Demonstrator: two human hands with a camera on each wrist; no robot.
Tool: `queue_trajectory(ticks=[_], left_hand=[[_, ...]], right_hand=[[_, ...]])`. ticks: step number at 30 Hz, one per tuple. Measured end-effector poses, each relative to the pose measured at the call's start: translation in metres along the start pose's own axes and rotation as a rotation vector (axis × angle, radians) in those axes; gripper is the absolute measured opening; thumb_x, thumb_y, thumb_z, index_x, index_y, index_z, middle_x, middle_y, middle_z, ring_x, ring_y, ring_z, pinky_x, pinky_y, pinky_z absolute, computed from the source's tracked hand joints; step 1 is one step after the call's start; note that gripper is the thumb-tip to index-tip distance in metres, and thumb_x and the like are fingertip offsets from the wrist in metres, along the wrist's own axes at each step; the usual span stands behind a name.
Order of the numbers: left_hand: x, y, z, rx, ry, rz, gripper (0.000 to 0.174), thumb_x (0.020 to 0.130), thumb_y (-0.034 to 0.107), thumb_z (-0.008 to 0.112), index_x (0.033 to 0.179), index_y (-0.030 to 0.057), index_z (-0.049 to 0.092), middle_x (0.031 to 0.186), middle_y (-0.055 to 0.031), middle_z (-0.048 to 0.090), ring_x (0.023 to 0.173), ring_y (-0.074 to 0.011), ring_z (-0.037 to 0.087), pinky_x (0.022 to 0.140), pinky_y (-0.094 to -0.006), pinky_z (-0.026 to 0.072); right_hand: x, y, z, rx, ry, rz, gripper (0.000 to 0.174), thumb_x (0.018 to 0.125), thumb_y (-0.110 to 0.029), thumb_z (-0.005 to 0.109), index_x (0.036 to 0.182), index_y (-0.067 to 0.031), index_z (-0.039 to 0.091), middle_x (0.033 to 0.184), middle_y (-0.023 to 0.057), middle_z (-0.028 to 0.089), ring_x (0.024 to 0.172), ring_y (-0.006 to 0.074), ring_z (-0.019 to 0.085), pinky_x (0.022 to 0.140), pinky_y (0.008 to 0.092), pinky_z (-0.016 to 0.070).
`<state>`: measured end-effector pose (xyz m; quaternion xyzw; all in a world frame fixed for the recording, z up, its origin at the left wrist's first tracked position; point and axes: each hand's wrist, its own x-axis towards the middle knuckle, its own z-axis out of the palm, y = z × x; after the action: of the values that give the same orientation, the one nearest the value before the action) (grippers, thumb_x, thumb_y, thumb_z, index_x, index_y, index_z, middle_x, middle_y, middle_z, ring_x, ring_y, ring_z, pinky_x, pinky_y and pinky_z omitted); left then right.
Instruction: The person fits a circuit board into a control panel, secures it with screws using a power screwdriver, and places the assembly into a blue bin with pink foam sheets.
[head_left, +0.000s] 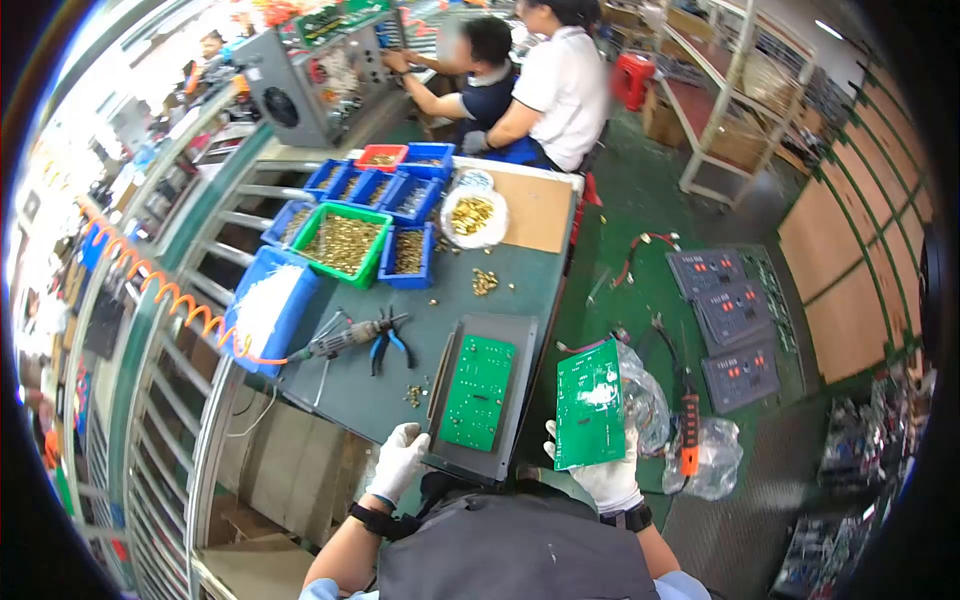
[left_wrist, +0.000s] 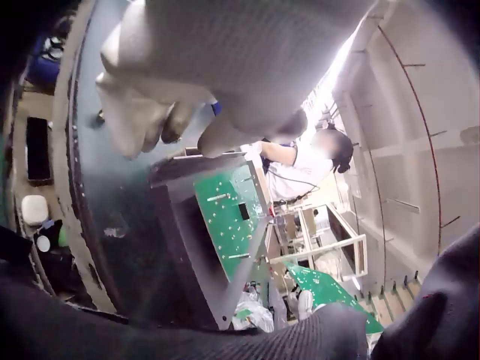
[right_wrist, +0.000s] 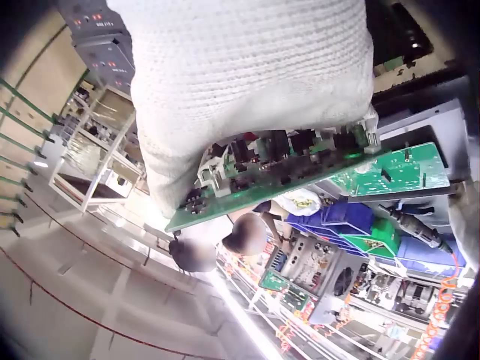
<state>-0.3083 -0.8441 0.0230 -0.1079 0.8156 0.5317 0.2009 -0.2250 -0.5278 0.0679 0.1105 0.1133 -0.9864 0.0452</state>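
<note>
My right hand [head_left: 612,487], in a white glove, holds a green circuit board [head_left: 575,425] by its edges, to the right of the table. Its solder side faces up in the head view; the right wrist view shows the components [right_wrist: 281,150] beneath, toward the palm. A second green circuit board [head_left: 478,390] lies in a dark metal tray [head_left: 517,375] at the table's front edge. My gloved left hand [head_left: 399,462] is at the tray's near left corner. The left wrist view shows its fingers [left_wrist: 139,124] loosely bent, with nothing visible between them and the thumb.
A power screwdriver [head_left: 345,338] with an orange coiled hose [head_left: 165,288] and blue-handled pliers [head_left: 390,345] lie left of the tray. Behind stand a green bin [head_left: 343,240] of brass parts and several blue bins [head_left: 407,255]. Two people [head_left: 565,90] work beyond. Dark panels [head_left: 740,380] lie at right.
</note>
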Motion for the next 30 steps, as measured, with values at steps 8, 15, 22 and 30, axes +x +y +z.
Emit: queue_trajectory(ticks=[8, 15, 22, 30], left_hand=[[0.044, -0.001, -0.043, -0.164, -0.47, -0.196, 0.034, 0.092, 0.031, 0.061, 0.108, 0.0011, 0.059, 0.091, -0.0018, 0.06, 0.076, -0.0089, 0.054, 0.069, -0.0236, 0.0456], [0.058, 0.017, -0.047, -0.143, -0.785, -0.316, 0.052, 0.092, 0.039, 0.064, 0.119, -0.0043, 0.054, 0.09, -0.0034, 0.06, 0.074, -0.0078, 0.055, 0.066, -0.0223, 0.0463], [0.064, 0.007, -0.036, -0.083, -0.741, -0.258, 0.059, 0.092, 0.042, 0.061, 0.124, -0.0065, 0.051, 0.102, -0.0119, 0.063, 0.086, -0.0165, 0.062, 0.075, -0.0295, 0.0508], [0.046, 0.038, -0.037, 0.325, -0.392, -0.026, 0.045, 0.089, 0.04, 0.058, 0.108, -0.0006, 0.065, 0.089, -0.0125, 0.07, 0.085, -0.0214, 0.067, 0.079, -0.0325, 0.0509]], right_hand=[[0.013, 0.045, 0.038, 0.075, 0.065, -0.164, 0.083, 0.08, -0.063, 0.06, 0.144, -0.0141, 0.039, 0.139, 0.0175, 0.046, 0.127, 0.0459, 0.043, 0.102, 0.0603, 0.0397], [0.025, 0.064, 0.042, -0.124, 0.058, -0.23, 0.079, 0.084, -0.047, 0.067, 0.147, -0.0147, 0.033, 0.143, 0.0126, 0.043, 0.128, 0.0379, 0.046, 0.1, 0.0561, 0.044], [0.041, 0.065, 0.025, -1.972, 0.429, -0.628, 0.12, 0.063, -0.044, 0.084, 0.148, 0.0034, 0.014, 0.149, 0.0316, 0.024, 0.138, 0.045, 0.026, 0.113, 0.0492, 0.0262], [0.046, 0.051, 0.044, -2.114, 0.378, -0.57, 0.123, 0.06, -0.046, 0.083, 0.148, 0.0033, 0.014, 0.146, 0.0373, 0.023, 0.135, 0.0482, 0.03, 0.109, 0.0511, 0.0301]])
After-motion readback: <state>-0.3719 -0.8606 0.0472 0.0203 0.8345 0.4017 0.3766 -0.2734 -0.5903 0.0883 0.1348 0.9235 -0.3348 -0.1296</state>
